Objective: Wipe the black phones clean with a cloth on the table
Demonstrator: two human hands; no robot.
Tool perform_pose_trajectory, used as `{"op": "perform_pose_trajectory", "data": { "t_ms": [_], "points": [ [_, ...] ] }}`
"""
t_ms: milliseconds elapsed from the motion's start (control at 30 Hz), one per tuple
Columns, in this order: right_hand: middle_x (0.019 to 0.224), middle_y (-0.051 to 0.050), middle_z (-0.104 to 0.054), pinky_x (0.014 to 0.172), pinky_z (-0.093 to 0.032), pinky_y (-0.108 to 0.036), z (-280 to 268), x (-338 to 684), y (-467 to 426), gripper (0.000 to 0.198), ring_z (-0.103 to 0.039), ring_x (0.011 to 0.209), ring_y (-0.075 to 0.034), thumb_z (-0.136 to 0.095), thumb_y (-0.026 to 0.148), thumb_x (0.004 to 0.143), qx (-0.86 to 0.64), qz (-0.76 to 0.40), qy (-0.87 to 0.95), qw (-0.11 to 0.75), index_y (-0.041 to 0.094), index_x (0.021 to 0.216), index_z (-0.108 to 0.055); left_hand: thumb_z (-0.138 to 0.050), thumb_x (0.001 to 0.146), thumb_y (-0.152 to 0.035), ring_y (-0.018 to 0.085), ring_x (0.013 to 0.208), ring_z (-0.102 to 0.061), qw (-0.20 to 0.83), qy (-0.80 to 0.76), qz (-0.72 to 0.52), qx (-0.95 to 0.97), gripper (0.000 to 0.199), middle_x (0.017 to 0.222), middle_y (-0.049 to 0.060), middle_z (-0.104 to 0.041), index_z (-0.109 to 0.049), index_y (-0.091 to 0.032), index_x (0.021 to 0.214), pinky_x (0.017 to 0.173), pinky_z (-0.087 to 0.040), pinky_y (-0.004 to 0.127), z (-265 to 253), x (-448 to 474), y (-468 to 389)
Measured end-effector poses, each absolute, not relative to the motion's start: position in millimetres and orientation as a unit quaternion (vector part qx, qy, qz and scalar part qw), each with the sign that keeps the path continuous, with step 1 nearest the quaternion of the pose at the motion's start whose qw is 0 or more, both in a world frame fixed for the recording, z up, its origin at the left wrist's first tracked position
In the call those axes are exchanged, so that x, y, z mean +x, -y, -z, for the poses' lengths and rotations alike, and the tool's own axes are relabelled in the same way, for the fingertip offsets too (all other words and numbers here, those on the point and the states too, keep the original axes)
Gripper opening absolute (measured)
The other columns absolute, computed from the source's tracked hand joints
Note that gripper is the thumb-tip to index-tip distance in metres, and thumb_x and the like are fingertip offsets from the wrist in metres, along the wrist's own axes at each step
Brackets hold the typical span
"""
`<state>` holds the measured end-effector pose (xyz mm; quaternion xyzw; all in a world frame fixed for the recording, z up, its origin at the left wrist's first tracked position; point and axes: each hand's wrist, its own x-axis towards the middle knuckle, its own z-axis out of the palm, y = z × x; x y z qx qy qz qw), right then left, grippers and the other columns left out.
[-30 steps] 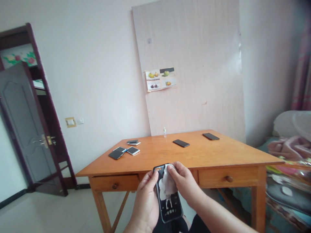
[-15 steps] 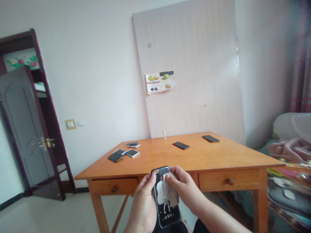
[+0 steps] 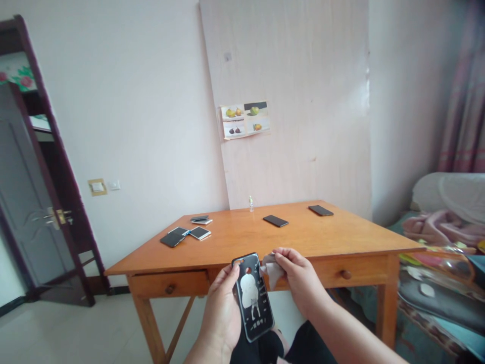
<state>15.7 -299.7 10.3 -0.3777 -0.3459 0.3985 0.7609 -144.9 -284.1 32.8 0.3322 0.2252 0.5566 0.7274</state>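
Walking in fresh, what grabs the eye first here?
Low in the middle, the left hand holds a dark phone with a pale figure printed on it, while the right hand pinches a small grey cloth at its top corner. Behind them, more phones lie scattered on the orange wooden table.

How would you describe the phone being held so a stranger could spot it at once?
Start at the orange wooden table, then look just below its near edge. There the left hand grips a black phone, upright, with a white figure printed on it; the table's phones lie flat.
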Motion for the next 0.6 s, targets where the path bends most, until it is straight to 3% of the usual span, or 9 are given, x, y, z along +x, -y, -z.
{"op": "perform_pose_trajectory", "data": {
  "t_ms": [200,367,600],
  "points": [
    [0.096,-0.006,-0.070,0.082,-0.049,-0.031,-17,5,309,0.042,-0.065,0.089,-0.019,-0.075,0.031,0.070,-0.379,-0.388,0.426,0.724,0.018,0.107,-0.061,-0.079,0.072,-0.025,0.028,0.086,-0.071,0.736,-0.222,-0.551,0.325,0.029,0.091,0.011,-0.074,-0.066,-0.013,0.095,0.082,-0.054,0.040,-33,-145,283],
    [0.075,-0.003,-0.067,0.065,-0.049,-0.029,-2,4,309,0.019,-0.061,0.069,-0.017,-0.066,0.035,0.078,-0.474,-0.281,0.515,0.657,0.018,0.085,-0.064,-0.079,0.071,-0.021,0.026,0.083,-0.071,0.739,-0.218,-0.557,0.311,0.023,0.089,0.010,-0.073,-0.066,-0.013,0.089,0.080,-0.055,0.040,-43,-148,285],
    [0.074,-0.002,-0.064,0.065,-0.047,-0.028,7,0,312,0.020,-0.057,0.068,-0.016,-0.065,0.039,0.080,-0.499,-0.221,0.566,0.619,0.020,0.078,-0.061,-0.079,0.073,-0.019,0.026,0.080,-0.070,0.754,-0.198,-0.551,0.299,0.021,0.087,0.010,-0.072,-0.065,-0.013,0.087,0.077,-0.055,0.039,-46,-149,288]
  ]
}}
